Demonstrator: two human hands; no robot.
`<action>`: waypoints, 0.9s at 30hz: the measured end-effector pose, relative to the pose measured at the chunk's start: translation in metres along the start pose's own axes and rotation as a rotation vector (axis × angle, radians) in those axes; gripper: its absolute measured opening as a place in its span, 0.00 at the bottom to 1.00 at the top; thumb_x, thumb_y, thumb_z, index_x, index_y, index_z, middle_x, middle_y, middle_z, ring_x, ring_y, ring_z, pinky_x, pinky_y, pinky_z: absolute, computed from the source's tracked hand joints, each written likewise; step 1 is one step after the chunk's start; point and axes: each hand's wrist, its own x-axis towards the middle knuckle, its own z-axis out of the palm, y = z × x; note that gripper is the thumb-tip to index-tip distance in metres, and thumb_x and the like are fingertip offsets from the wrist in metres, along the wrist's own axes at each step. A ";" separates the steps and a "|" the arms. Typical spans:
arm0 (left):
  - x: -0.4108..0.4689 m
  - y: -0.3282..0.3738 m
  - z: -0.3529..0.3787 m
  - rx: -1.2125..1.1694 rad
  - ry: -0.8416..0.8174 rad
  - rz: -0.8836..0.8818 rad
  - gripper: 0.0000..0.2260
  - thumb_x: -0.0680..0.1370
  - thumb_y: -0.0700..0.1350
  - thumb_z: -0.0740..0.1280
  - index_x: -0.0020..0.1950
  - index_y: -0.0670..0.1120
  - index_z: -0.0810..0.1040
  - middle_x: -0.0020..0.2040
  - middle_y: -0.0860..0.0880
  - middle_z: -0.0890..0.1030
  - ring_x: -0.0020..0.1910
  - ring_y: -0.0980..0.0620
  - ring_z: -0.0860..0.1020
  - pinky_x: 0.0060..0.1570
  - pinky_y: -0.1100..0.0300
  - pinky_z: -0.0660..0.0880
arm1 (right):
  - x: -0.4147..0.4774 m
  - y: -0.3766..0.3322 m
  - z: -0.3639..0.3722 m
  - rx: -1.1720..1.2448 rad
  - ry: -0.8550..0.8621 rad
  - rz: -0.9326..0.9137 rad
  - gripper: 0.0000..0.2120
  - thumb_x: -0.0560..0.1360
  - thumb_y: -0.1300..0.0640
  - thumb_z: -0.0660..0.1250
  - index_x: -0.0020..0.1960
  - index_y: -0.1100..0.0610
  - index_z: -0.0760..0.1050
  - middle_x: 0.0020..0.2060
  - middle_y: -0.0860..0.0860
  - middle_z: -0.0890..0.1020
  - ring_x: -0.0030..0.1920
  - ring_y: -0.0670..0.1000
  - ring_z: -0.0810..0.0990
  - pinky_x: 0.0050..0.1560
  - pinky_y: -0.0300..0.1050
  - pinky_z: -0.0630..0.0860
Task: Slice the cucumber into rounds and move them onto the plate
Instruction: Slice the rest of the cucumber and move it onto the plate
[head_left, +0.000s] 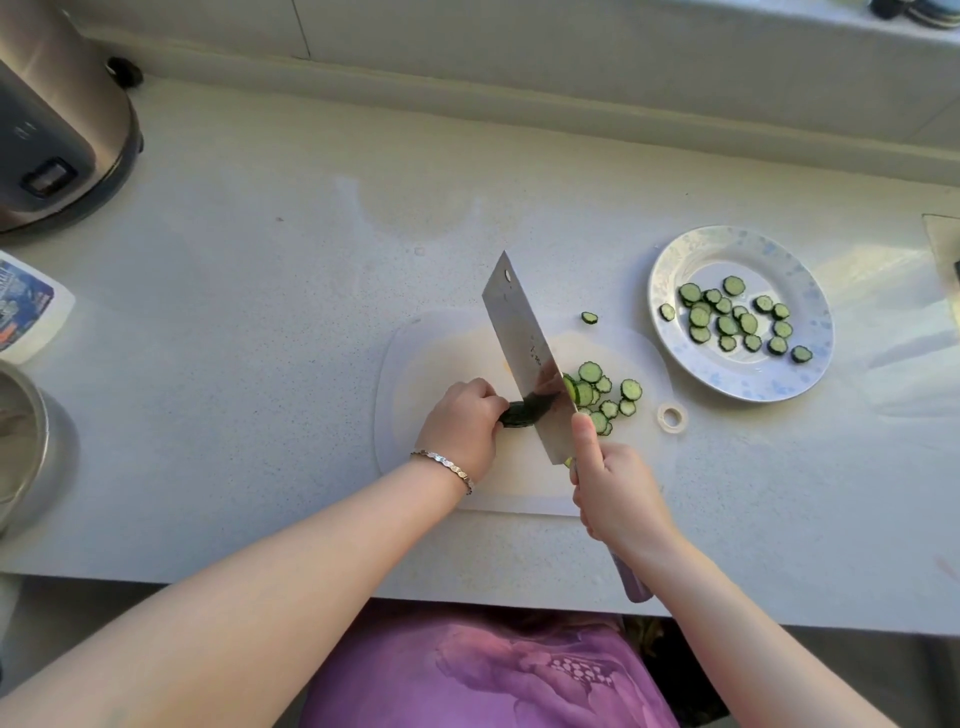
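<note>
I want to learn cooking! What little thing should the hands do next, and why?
Probably press the knife down for one more round: the right hand grips it, its edge is at the cut end of the short cucumber piece, which the left hand holds on the board.

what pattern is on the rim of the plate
The plate is white with a pale blue floral or speckled pattern round its rim, seen in the head view.

A polished metal cleaver (523, 358) mirrors the dark, bumpy skin of the cucumber (515, 415) over a matt, translucent plastic board (441, 358). The plate (813, 296) shows a glossy glaze, the counter (260, 338) a smooth, pale, speckled stone-like finish. The appliance (67, 109) is brushed metal, the bracelet (448, 465) shiny metal, the shirt (467, 675) soft-looking purple cloth.
</note>
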 end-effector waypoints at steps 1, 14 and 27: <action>0.000 0.000 0.001 0.002 0.002 0.000 0.12 0.76 0.32 0.62 0.57 0.37 0.80 0.54 0.39 0.78 0.55 0.40 0.74 0.51 0.51 0.74 | 0.002 0.001 0.003 -0.012 -0.004 0.007 0.26 0.77 0.37 0.48 0.31 0.56 0.58 0.26 0.54 0.62 0.28 0.52 0.61 0.34 0.47 0.61; 0.002 -0.004 0.000 0.018 -0.035 -0.022 0.14 0.78 0.33 0.59 0.61 0.39 0.78 0.58 0.39 0.77 0.58 0.41 0.72 0.54 0.52 0.73 | 0.000 -0.003 -0.002 0.269 -0.027 0.119 0.26 0.78 0.39 0.50 0.29 0.55 0.59 0.16 0.44 0.60 0.18 0.46 0.59 0.22 0.36 0.57; 0.003 -0.002 0.002 0.081 -0.012 0.005 0.13 0.78 0.34 0.60 0.60 0.39 0.78 0.56 0.40 0.77 0.57 0.42 0.72 0.52 0.53 0.74 | 0.006 0.002 0.011 -0.005 0.001 -0.036 0.26 0.78 0.38 0.49 0.32 0.57 0.60 0.27 0.55 0.63 0.29 0.52 0.63 0.34 0.46 0.61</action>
